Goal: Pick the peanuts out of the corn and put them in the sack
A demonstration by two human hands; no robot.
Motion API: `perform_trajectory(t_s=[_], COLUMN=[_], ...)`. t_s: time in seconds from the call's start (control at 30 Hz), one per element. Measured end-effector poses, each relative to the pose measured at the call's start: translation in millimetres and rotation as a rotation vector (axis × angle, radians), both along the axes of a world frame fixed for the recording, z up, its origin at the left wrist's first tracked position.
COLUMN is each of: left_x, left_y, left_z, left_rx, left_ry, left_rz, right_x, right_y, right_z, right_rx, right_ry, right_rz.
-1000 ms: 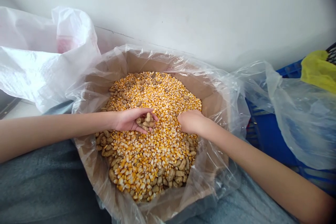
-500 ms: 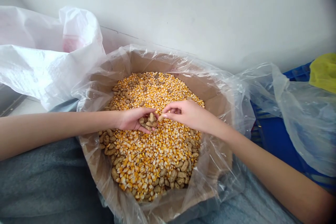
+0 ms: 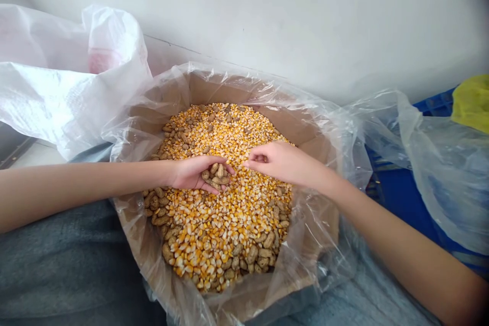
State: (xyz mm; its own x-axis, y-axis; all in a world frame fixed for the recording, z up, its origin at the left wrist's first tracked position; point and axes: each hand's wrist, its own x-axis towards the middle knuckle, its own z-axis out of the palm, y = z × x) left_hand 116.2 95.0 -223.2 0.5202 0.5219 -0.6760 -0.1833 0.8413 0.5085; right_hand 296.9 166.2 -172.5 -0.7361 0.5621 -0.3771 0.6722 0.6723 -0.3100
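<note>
A cardboard box (image 3: 217,89) lined with a clear plastic bag (image 3: 317,244) stands in front of me. It is filled with dried yellow corn kernels (image 3: 214,229) mixed with peanuts in their shells (image 3: 250,254). My left hand (image 3: 196,173) is cupped over the middle of the pile, holding several peanuts in the shell (image 3: 216,174). My right hand (image 3: 282,162) hangs just above the corn, close to my left hand. Its fingers are curled in, and they hide anything that could be inside them.
A white woven sack (image 3: 64,86) bulges at the left, against a white wall (image 3: 305,20). On the right are a blue plastic crate (image 3: 401,198), a loose clear bag (image 3: 439,178) and a yellow bag (image 3: 471,104). My grey-blue clothed lap (image 3: 57,265) lies below the box.
My right hand has risen from the corn surface and moved left, its fingers now curled near my left hand. My left hand stays cupped on its peanuts.
</note>
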Motion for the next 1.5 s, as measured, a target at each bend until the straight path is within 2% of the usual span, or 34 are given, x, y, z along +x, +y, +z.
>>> perform_trajectory(t_s=[0.13,0.23,0.57,0.87,0.97,1.07,1.17,1.23,1.3,1.37,1.5], left_x=[-0.4,-0.3,-0.7,-0.5,-0.6,-1.1,-1.0,-0.2,1.0,2.0,2.2], left_y=[0.2,0.5,0.6,0.7,0.7,0.7,1.0,1.2,1.4,1.3,0.1], left_z=[1.3,1.1,0.6,-0.2,-0.4,-1.3,-2.2,-2.2,-1.8,-1.8,-4.4], left_rx=[0.014,0.025,0.008,0.021,0.026,0.024,0.015,0.006,-0.005,0.0,0.043], left_ry=[0.009,0.018,0.035,0.019,0.018,0.019,0.013,0.008,0.023,0.04,0.019], left_rz=[-0.002,-0.006,-0.002,0.001,-0.005,-0.002,0.003,0.008,0.014,0.019,0.013], right_x=[17.7,22.0,15.8,15.1,16.1,17.8,14.2,6.6,-4.5,-16.2,-31.7], right_y=[15.9,19.2,19.5,18.3,19.0,20.1,16.0,8.1,-3.5,-16.0,-34.8], right_z=[-6.4,-16.2,-42.4,-54.2,-50.8,-36.0,-13.7,-0.2,8.2,9.5,-4.2], right_rx=[0.01,0.023,-0.046,-0.022,-0.023,0.064,0.15,0.109,0.006,-0.039,0.056], right_ry=[-0.635,-0.861,-0.852,-0.873,-0.865,-0.754,-0.487,-0.234,0.041,0.237,0.405], right_rz=[0.064,0.032,0.094,0.11,0.121,0.113,0.038,-0.027,-0.025,0.014,0.133])
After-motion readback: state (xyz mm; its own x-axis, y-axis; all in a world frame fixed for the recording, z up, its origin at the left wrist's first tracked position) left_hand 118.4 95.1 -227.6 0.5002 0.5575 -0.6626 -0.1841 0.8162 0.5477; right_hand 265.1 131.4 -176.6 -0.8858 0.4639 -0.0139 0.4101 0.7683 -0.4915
